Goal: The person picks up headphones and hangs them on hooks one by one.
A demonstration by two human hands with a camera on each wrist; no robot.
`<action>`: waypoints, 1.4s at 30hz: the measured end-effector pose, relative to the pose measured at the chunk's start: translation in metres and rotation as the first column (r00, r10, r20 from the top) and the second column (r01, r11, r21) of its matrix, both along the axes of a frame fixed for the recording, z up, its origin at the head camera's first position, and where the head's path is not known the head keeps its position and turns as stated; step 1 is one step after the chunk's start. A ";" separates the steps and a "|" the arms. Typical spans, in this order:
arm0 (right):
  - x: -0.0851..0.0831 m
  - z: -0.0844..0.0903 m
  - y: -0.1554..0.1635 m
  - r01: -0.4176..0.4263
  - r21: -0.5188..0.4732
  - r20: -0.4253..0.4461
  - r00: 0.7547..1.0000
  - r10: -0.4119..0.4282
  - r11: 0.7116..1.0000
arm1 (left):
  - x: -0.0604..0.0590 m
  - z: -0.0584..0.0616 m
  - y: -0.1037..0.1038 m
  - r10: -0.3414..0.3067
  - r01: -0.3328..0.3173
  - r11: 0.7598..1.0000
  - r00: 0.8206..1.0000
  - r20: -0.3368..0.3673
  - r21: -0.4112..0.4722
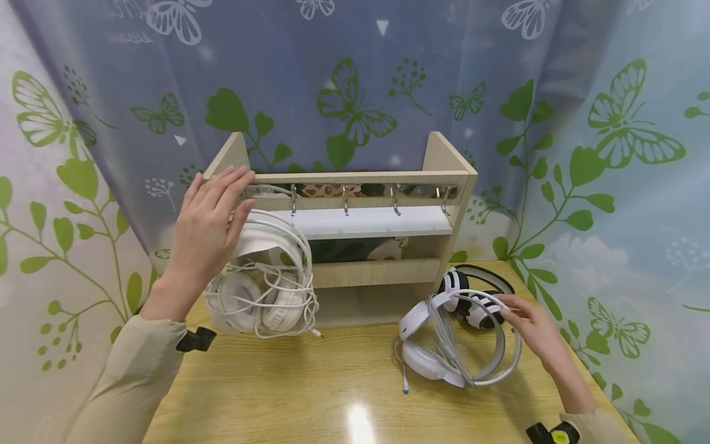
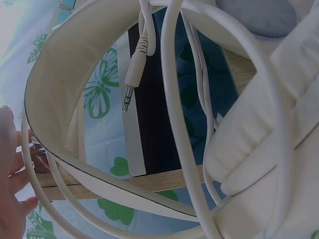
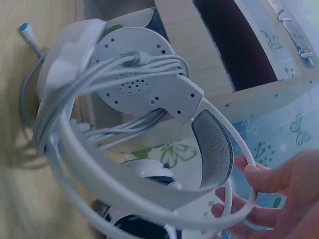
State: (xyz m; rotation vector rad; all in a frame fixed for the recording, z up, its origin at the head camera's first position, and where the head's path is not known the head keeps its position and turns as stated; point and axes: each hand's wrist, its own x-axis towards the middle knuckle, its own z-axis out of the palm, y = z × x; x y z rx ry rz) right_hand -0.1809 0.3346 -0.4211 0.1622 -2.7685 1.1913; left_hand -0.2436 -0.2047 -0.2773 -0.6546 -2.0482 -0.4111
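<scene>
A white corded headphone point(image 1: 261, 290) hangs at the left end of a wooden rack point(image 1: 360, 179), its cable looped around it. My left hand point(image 1: 222, 206) lies with straight fingers over the top of its headband, against the rack's upper rail. In the left wrist view the headband point(image 2: 75, 64) and the loose audio plug point(image 2: 130, 84) fill the frame, with my fingers point(image 2: 12, 194) at the left edge. A white headset point(image 1: 438, 351) lies on the table at the right. My right hand point(image 1: 516, 317) pinches its thin headband point(image 3: 234, 149) between thumb and fingers point(image 3: 239, 209).
A black-and-white headset point(image 1: 471, 296) lies behind the white one, beside the rack's right post. Several metal hooks point(image 1: 346, 200) hang bare along the rail. The wooden table point(image 1: 333, 394) is hemmed in by butterfly-print curtains point(image 1: 610, 185) on all sides.
</scene>
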 end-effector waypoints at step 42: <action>-0.048 0.029 -0.057 -0.014 0.090 -0.161 0.986 0.028 0.996 | -0.001 0.000 0.000 -0.001 0.001 1.000 1.000 -0.006 0.010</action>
